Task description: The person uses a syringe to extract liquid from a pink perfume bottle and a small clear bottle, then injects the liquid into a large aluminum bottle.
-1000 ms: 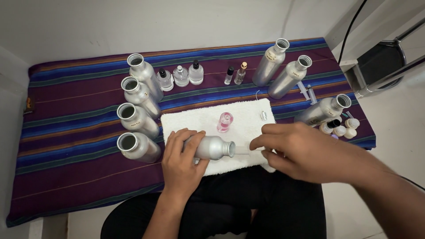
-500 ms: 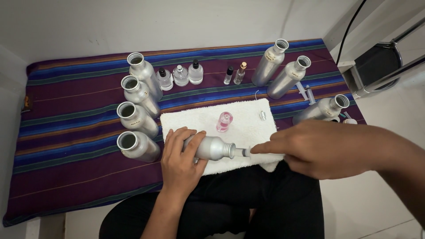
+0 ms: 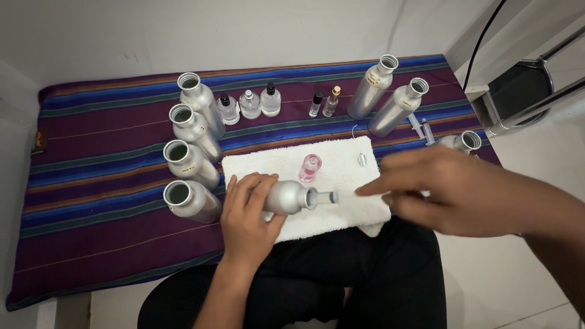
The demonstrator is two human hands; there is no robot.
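Aluminium bottle tipped, gripped by left hand; right hand blurred, fingers' grip unclear. Pink vial uncapped.

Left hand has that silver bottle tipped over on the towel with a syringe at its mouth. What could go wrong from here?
1. The silver bottle lies on its side in the left hand, mouth open; liquid could run onto the white towel.
2. The syringe sits in the mouth unheld, the right hand apart from it; it may slip out.
3. The small pink bottle stands close behind; a sweep could topple it.
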